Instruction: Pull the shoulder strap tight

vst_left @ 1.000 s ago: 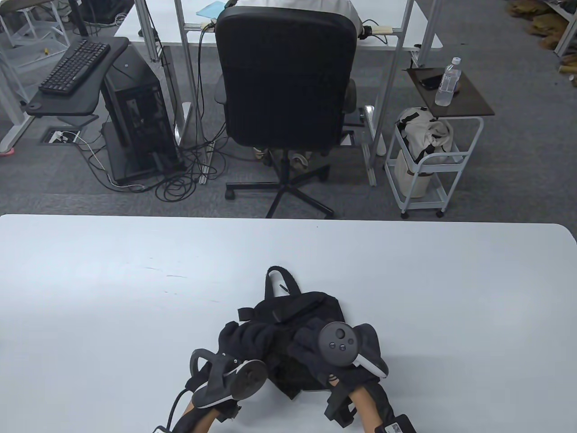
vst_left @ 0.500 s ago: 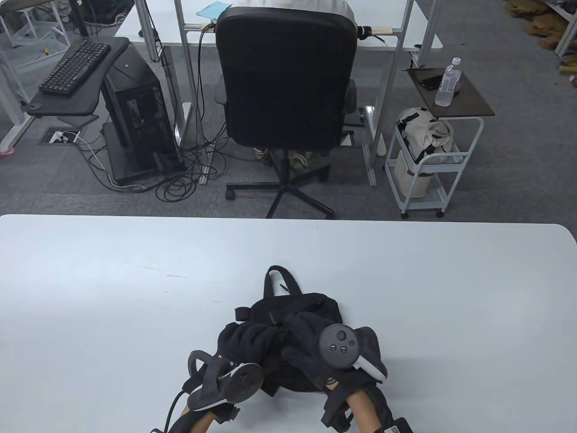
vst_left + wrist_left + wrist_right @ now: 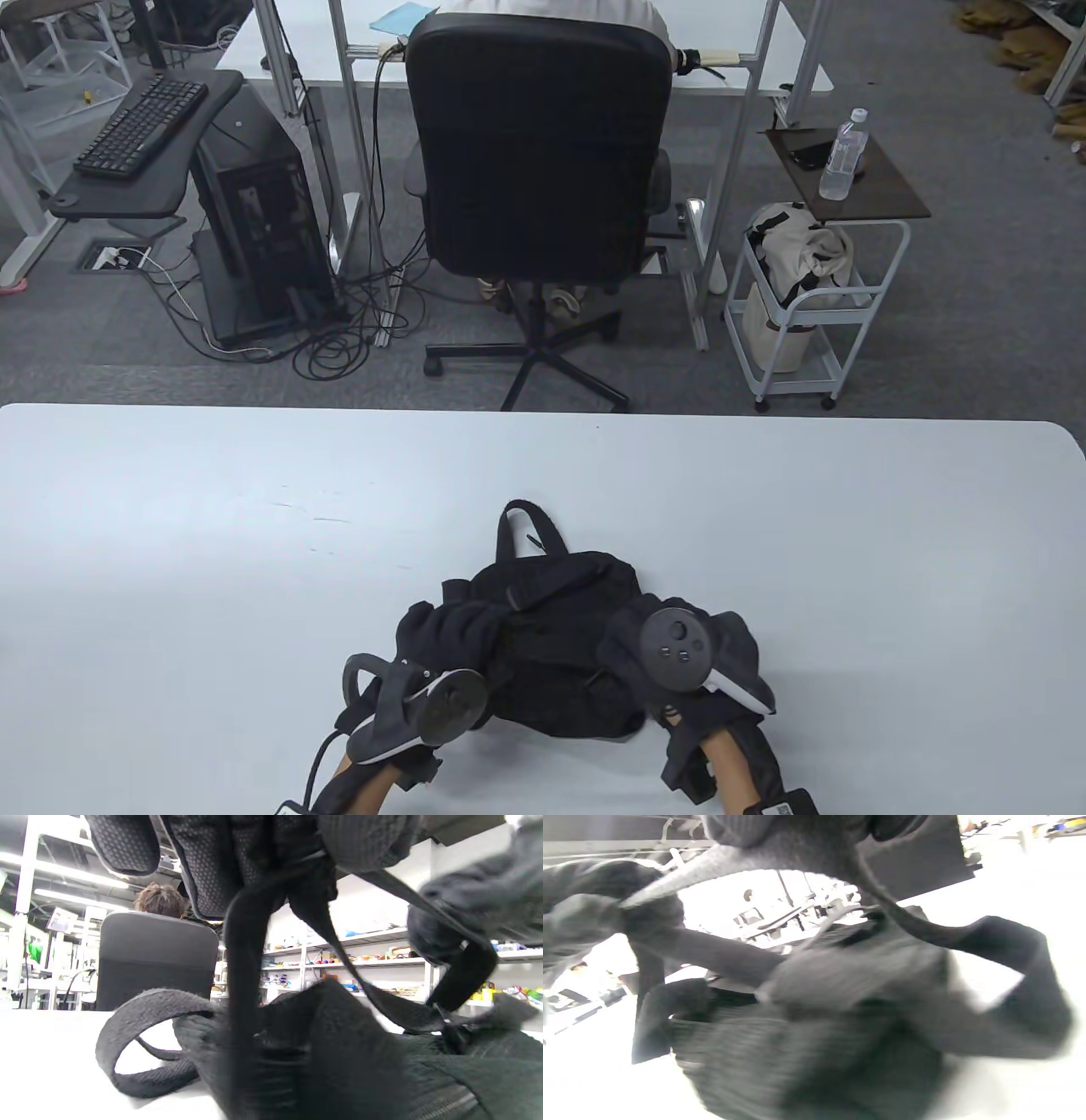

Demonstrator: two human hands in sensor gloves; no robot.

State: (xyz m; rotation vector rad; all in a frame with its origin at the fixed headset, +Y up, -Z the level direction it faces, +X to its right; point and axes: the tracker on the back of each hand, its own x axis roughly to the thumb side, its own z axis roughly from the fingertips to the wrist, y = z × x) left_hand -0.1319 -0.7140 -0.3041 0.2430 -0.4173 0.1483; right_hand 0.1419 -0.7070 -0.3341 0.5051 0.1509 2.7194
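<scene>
Table view: black backpack (image 3: 556, 628) near table's (image 3: 170, 543) near edge; left hand (image 3: 441, 632) and right hand (image 3: 632, 654) grip its strap (image 3: 382, 997), finger detail blurred in wrist views.

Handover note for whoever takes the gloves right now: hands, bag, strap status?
Left hand: on the near-left of the black backpack, fingers closed around bag webbing in the left wrist view.
Right hand: at the bag's near-right edge; the right wrist view is blurred but shows a strap running up to its fingers. Exact grip unclear.
Backpack lies flat on the white table, near edge, centre, top carry loop pointing away from the person.
Done: both hands are on the bag.
Left: I cannot tell how far the shoulder strap is tightened; check the slack and finish pulling.
</scene>
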